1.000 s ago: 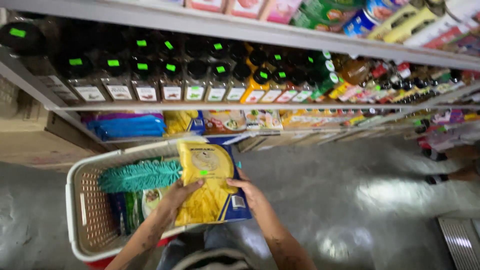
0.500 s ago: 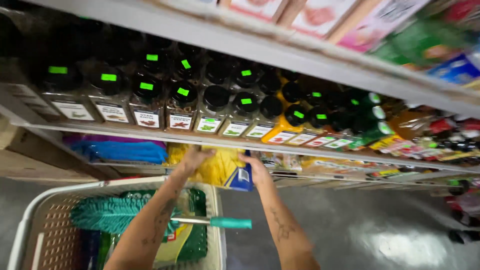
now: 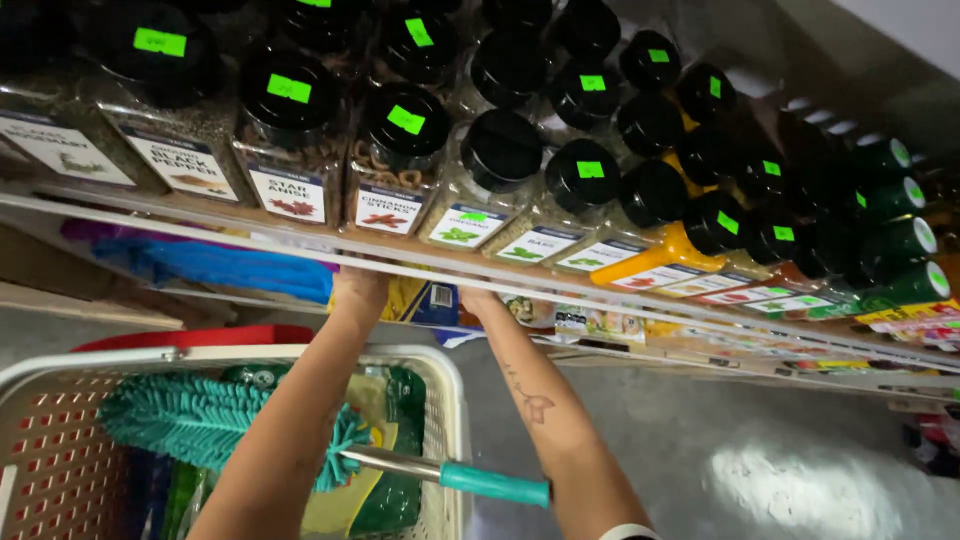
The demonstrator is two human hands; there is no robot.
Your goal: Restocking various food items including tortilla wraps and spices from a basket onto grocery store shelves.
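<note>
- Yellow packet (image 3: 418, 297) sits under the shelf edge (image 3: 300, 248), and we reach both hands to it; left hand (image 3: 358, 290) and right hand (image 3: 478, 300) are half hidden, so we cannot tell either grip.
- Risk, as we judge it: a blind pull may snag the packet on the edge.
- Plastic jars (image 3: 390, 170) above hold spices.
- White basket (image 3: 440, 420) holds a teal duster (image 3: 200, 425) and green packets (image 3: 400, 440).

Teal duster (image 3: 190, 420), cream lattice basket (image 3: 60, 470), black-lidded jars (image 3: 400, 150) with green stickers, yellow-and-blue packet (image 3: 420, 298).
</note>
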